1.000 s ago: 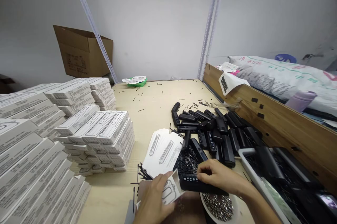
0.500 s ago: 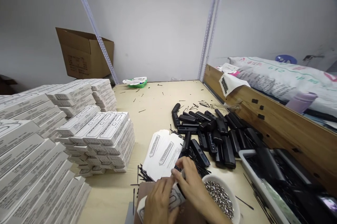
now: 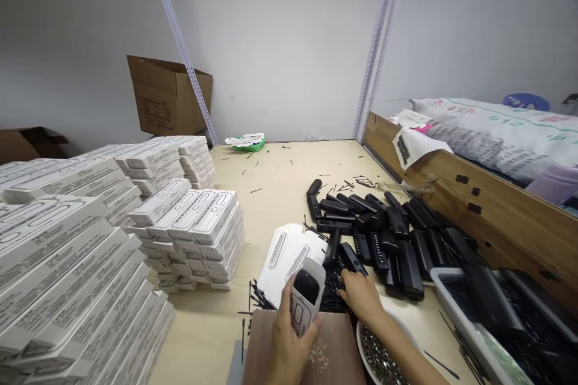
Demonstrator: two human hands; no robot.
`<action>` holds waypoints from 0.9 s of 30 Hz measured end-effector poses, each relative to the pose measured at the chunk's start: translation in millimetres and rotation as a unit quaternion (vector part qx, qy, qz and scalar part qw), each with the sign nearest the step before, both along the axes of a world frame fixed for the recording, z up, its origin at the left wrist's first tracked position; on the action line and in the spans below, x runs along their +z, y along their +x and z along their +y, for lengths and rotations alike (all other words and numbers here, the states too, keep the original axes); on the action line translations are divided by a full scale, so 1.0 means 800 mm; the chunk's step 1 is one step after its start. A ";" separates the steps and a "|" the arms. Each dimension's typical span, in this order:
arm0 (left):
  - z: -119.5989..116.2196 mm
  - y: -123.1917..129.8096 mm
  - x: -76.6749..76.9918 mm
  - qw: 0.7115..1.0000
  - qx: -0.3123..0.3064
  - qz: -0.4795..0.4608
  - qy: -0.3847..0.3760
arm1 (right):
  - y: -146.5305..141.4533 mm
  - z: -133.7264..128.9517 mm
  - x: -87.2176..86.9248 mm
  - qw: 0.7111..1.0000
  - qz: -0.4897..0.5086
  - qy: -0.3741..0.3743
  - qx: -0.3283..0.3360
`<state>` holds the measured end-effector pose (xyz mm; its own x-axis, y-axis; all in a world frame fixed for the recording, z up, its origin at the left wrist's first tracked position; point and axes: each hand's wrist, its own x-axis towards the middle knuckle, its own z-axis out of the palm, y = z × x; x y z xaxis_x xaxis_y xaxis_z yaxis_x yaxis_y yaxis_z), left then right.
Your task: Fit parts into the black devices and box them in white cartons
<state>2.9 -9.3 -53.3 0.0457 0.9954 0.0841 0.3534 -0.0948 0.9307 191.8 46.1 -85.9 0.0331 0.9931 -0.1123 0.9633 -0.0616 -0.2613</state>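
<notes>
In my left hand (image 3: 289,343) is a small white printed box (image 3: 300,317), tilted, its upper end open. A black case (image 3: 307,284) shows inside that end. My right hand (image 3: 361,296) has its fingers bent down into a heap of thin black sticks (image 3: 333,288); whatever lies between the fingertips is hidden. Left of the heap lie flat white printed card sleeves (image 3: 275,258). Under my left hand is a brown block (image 3: 336,343) with small pale flecks on it. Beneath my right forearm stands a white bowl of small shiny metal pieces (image 3: 378,356).
Stacks of closed white boxes (image 3: 198,234) fill the left side. Many black cases (image 3: 379,234) lie heaped at the right, beside a grey tray (image 3: 460,325) and a wooden side board (image 3: 510,216). A green tray (image 3: 253,145) sits at the back.
My hands have moved apart. My left hand now holds the box alone, with its open end showing, and my right hand has moved to the black sticks. The view has shifted leftward.
</notes>
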 end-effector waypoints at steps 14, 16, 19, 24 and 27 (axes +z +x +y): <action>-0.003 0.022 0.002 0.996 -0.004 0.065 0.055 | 0.001 -0.043 0.098 0.739 0.655 0.146 -0.056; -0.003 0.025 0.003 0.995 -0.016 0.082 0.055 | -0.017 -0.056 0.114 0.749 0.638 0.171 -0.036; -0.004 0.026 0.003 0.993 -0.031 0.097 0.057 | -0.036 -0.064 0.115 0.809 0.549 0.208 -0.016; -0.006 0.023 0.006 0.994 -0.029 0.084 0.070 | -0.028 -0.064 0.111 0.883 0.428 0.176 0.072; -0.007 0.020 0.006 0.995 -0.026 0.067 0.074 | -0.019 -0.061 0.107 0.883 0.431 0.171 0.076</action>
